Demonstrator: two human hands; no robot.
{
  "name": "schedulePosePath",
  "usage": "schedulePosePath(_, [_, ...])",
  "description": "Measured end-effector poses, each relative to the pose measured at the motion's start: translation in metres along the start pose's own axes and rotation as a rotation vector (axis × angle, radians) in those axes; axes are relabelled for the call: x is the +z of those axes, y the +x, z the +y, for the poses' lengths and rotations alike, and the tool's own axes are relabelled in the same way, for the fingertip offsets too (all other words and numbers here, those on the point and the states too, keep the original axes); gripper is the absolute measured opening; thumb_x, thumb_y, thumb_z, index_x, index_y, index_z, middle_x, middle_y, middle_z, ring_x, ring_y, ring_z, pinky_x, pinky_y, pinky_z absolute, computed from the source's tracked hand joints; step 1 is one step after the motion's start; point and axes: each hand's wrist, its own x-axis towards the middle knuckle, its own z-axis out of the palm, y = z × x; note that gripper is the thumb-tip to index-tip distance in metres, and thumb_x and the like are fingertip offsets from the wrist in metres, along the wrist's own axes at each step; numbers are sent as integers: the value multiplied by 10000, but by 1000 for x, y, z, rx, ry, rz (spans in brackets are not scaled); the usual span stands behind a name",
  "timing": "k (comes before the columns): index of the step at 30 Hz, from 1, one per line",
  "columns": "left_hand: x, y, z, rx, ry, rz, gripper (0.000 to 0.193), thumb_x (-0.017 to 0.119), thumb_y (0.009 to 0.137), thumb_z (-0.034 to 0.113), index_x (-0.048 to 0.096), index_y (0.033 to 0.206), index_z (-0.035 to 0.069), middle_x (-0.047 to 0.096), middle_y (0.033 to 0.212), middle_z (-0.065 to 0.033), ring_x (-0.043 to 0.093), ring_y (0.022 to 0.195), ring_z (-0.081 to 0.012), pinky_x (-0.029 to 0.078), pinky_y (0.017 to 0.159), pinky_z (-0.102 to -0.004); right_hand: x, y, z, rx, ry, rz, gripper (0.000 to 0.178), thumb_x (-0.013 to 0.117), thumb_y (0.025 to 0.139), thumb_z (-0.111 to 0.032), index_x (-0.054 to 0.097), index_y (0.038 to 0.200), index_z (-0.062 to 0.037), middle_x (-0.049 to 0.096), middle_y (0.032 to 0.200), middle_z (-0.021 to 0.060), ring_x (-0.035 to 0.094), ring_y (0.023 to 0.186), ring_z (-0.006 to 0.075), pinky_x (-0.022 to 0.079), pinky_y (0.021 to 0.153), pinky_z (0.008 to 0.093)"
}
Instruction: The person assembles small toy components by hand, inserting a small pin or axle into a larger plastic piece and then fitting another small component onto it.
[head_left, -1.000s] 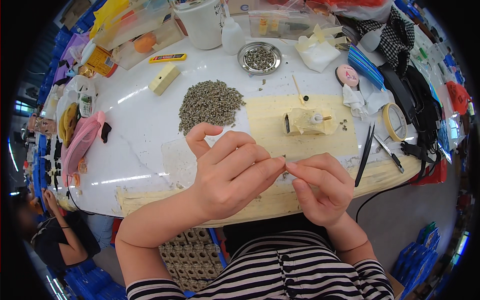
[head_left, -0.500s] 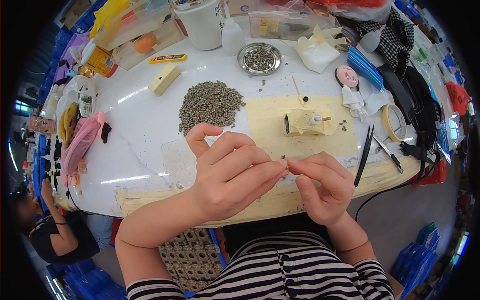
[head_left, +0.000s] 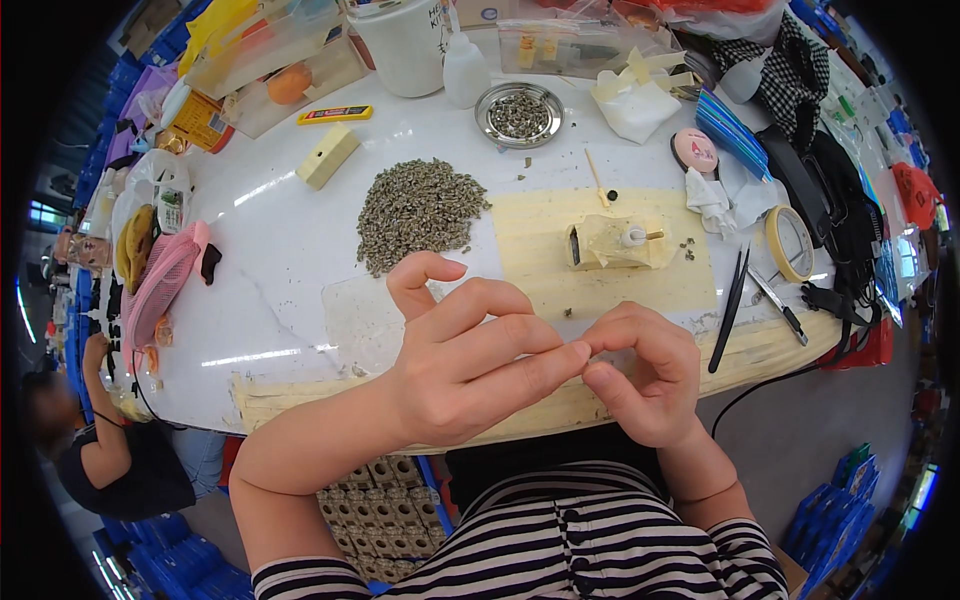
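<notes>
My left hand (head_left: 470, 360) and my right hand (head_left: 645, 375) meet at the fingertips above the table's near edge. Both pinch at the same spot, and whatever lies between the tips is too small or hidden to name. The left index finger is raised and bent. Just beyond the fingertips, one tiny metal part (head_left: 568, 312) lies on the yellow tape-covered patch (head_left: 520, 235). Farther back on that patch sits a tape-wrapped block (head_left: 618, 245) with a white nozzle-like piece on top. A heap of small grey metal parts (head_left: 420, 212) is beyond my left hand.
A round metal dish (head_left: 519, 115) holds more small parts. Black tweezers (head_left: 730, 310), a craft knife (head_left: 778, 308) and a tape roll (head_left: 788, 244) lie at the right. A yellow block (head_left: 328, 156) and a white squeeze bottle (head_left: 465, 72) stand farther back. Another person (head_left: 125, 465) sits at far left.
My joined fingertips have shifted slightly right and nearer to me, leaving the tiny metal part on the patch in plainer view. The right fingers have curled closer to the left fingertips.
</notes>
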Motion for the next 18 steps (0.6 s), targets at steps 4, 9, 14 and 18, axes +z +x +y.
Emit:
schedulePosePath(4, [3, 1, 1, -30, 34, 23, 330, 876, 622, 174, 785, 939, 169, 655, 840, 91, 576, 786, -125, 292, 935, -421, 5, -1, -1, -111, -252, 113, 199, 835, 778, -25, 746, 955, -5, 718, 847, 107, 684, 747, 227, 525, 650, 303])
schedulePosePath(9, [7, 2, -3, -76, 49, 27, 309, 887, 612, 151, 775, 900, 164, 643, 798, 70, 581, 780, -151, 308, 875, -415, 8, -1, -2, -260, -358, 124, 293, 839, 745, 3, 767, 1028, -13, 714, 867, 97, 665, 717, 221, 515, 617, 299])
schedulePosePath(14, [6, 4, -3, -102, 34, 35, 306, 899, 616, 136, 775, 894, 162, 642, 788, 66, 585, 785, -164, 312, 832, -399, 9, -1, -2, -263, -369, 138, 314, 831, 751, 10, 776, 1059, -20, 715, 890, 91, 655, 718, 211, 511, 612, 298])
schedulePosePath(18, [5, 3, -2, -103, 22, 55, 310, 909, 620, 138, 776, 900, 156, 648, 796, 72, 584, 791, -163, 315, 834, -400, 9, -1, -2, -217, -351, 151, 294, 820, 762, 11, 775, 1052, -15, 717, 896, 101, 663, 731, 211, 517, 619, 297])
